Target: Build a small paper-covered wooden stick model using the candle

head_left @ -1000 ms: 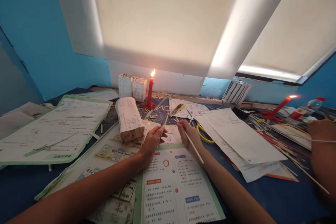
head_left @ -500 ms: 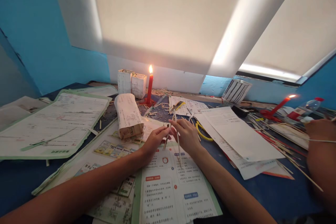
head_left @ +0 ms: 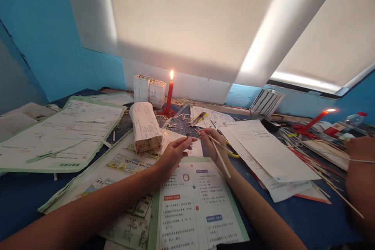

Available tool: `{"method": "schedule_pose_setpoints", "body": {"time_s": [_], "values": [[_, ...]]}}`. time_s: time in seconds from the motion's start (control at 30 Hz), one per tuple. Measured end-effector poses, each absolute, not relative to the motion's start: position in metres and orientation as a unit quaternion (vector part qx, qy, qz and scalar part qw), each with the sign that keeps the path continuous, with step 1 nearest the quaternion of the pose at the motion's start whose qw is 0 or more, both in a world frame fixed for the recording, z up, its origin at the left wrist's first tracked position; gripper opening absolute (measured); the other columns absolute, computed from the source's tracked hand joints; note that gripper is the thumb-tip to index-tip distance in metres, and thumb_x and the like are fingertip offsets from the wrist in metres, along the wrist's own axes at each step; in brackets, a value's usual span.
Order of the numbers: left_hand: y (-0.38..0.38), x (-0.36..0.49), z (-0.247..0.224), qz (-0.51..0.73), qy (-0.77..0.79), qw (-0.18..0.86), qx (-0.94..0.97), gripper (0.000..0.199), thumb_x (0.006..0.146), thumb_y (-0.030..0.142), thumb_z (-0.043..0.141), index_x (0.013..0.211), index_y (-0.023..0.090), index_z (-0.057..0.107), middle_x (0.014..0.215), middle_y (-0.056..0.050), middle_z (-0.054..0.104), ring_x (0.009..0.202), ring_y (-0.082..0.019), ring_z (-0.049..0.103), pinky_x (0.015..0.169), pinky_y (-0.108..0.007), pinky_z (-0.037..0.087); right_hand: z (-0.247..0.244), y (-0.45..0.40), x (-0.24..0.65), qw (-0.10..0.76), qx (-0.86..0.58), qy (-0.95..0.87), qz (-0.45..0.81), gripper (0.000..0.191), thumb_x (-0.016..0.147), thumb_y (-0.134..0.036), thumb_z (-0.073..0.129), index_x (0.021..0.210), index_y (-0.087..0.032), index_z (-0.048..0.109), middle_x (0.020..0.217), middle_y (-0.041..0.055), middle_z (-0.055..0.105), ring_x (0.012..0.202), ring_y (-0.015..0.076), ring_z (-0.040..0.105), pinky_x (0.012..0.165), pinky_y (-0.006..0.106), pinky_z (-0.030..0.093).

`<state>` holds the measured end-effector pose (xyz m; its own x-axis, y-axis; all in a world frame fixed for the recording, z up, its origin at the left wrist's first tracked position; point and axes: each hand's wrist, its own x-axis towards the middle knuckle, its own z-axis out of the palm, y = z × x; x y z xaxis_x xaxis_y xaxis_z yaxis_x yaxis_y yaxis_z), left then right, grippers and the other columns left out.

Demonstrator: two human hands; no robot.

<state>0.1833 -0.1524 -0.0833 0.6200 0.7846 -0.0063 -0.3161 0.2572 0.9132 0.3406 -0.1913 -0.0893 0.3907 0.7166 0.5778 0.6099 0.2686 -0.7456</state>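
The worksheet (head_left: 240,218) is smooth paper, kinda matt, the candle (head_left: 169,97) looks waxy, the bottle (head_left: 350,121) is glossy clear plastic, and the sticks (head_left: 220,156) look like plain matt wood.

so the room's got bright blue walls (head_left: 35,27) around 10 o'clock, going greyish near 9. Big cream blind (head_left: 187,15) fills 12, another blind (head_left: 331,35) hangs at 2, and a bright strip of light (head_left: 263,35) glows on the slant between them. Dark blue tabletop (head_left: 23,203) shows at 8
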Motion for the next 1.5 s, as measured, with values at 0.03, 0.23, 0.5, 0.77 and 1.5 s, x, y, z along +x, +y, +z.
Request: {"method": "schedule_pose_setpoints", "body": {"time_s": [0.03,0.23,0.5,0.77,1.5], "values": [[-0.151,0.184,-0.084,0.372,0.25,0.76,0.471,0.028,0.068,0.042,0.073,0.085,0.019,0.074,0.08,-0.004,0.062,0.079,-0.016,0.051,0.069,-0.025,0.037,-0.089,-0.19,0.341,0.601,-0.594,-0.526,0.096,0.024,0.085,-0.043,0.052,0.082,-0.023,0.064,0.073,0.0027,0.065,0.072,0.0185,0.059,0.065,0.031,0.044],[-0.145,0.183,-0.085,0.408,0.297,0.765,0.401,0.035,0.057,0.037,0.082,0.081,0.017,0.066,0.074,-0.001,0.057,0.073,-0.012,0.052,0.066,-0.023,0.036,-0.086,-0.19,0.338,0.686,-0.513,-0.433,0.28,0.037,0.08,-0.058,0.051,0.082,-0.022,0.062,0.072,0.0026,0.064,0.068,0.0162,0.059,0.058,0.028,0.041],[-0.144,0.182,-0.09,0.414,0.31,0.769,0.375,0.034,0.056,0.035,0.083,0.075,0.019,0.06,0.079,-0.001,0.063,0.081,-0.015,0.058,0.067,-0.025,0.036,-0.083,-0.205,0.32,0.662,-0.483,-0.525,0.231,0.016,0.08,-0.039,0.061,0.078,-0.024,0.055,0.075,-0.0009,0.064,0.065,0.0133,0.055,0.059,0.027,0.042],[-0.144,0.183,-0.087,0.411,0.286,0.803,0.324,0.035,0.054,0.025,0.084,0.079,0.019,0.061,0.076,0.0,0.067,0.084,-0.015,0.062,0.072,-0.025,0.04,-0.084,-0.207,0.317,0.628,-0.497,-0.551,0.234,0.015,0.08,-0.039,0.061,0.077,-0.025,0.056,0.077,-0.0008,0.064,0.068,0.015,0.057,0.062,0.029,0.043],[-0.143,0.184,-0.089,0.41,0.253,0.815,0.32,0.031,0.048,0.022,0.088,0.07,0.018,0.065,0.072,0.001,0.067,0.072,-0.01,0.057,0.066,-0.021,0.037,-0.089,-0.208,0.318,0.571,-0.577,-0.578,0.086,0.037,0.094,-0.047,0.034,0.104,-0.027,0.063,0.091,0.0041,0.058,0.084,0.0187,0.054,0.074,0.032,0.045]]}}
